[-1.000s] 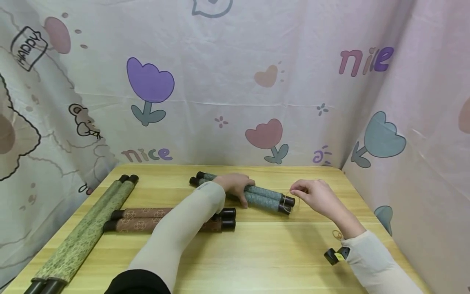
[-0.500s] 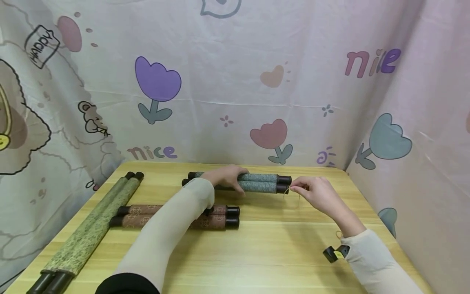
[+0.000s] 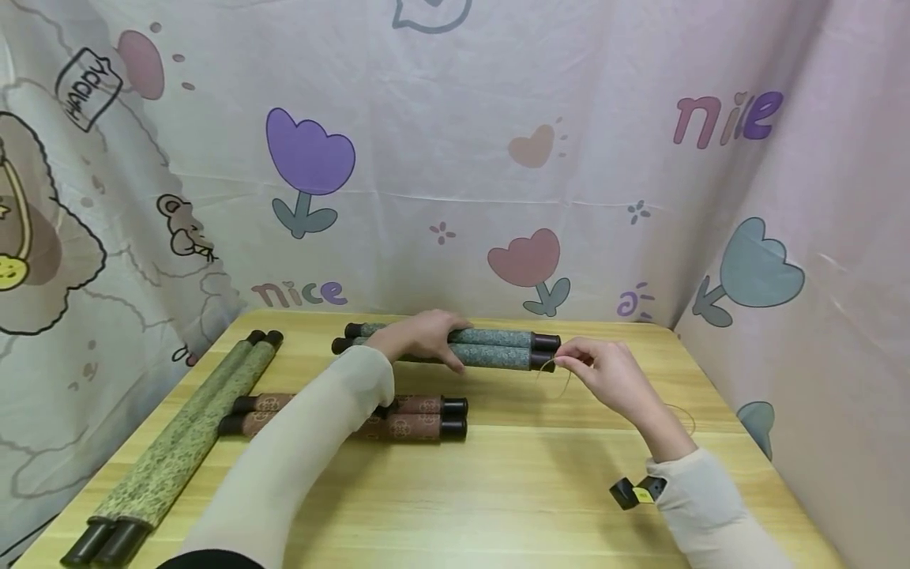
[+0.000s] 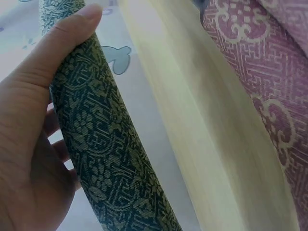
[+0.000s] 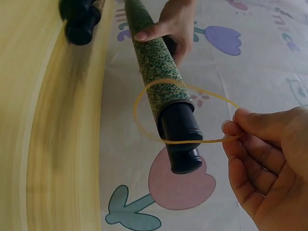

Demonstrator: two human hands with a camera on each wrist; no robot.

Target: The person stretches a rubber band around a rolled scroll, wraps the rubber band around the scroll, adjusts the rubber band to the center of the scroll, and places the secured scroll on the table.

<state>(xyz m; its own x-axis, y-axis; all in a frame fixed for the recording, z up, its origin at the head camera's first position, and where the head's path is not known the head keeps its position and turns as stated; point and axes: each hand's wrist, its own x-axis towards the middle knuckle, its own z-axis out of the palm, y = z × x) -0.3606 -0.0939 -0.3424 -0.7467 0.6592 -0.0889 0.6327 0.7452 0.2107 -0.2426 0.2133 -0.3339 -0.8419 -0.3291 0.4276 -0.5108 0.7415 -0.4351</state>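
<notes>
My left hand [image 3: 425, 335] grips a rolled blue-green scroll [image 3: 490, 357] near its middle, at the back of the table. Two parallel rolls with dark end knobs [image 3: 546, 343] make up this scroll. In the left wrist view the thumb [image 4: 72, 29] lies over the patterned cloth and the other fingers pass behind it. Between thumb and fingertips, my right hand [image 3: 607, 373] pinches a thin yellow rubber band [image 5: 207, 141]. Its loop overlaps the scroll's right end in the right wrist view, stretching from the cloth edge across the dark knobs.
A brown scroll [image 3: 405, 428] with dark knobs lies in front, partly behind the left sleeve [image 3: 284, 442]. Along the left side lies a longer green scroll [image 3: 185, 427]. Another thin yellow loop [image 3: 684, 409] shows by the right wrist, above a black device [image 3: 637, 493].
The left hand has swung the blue-green scroll from a slant to nearly level and shifted it left and back. The right hand has moved slightly left with the rubber band, staying at the scroll's end.
</notes>
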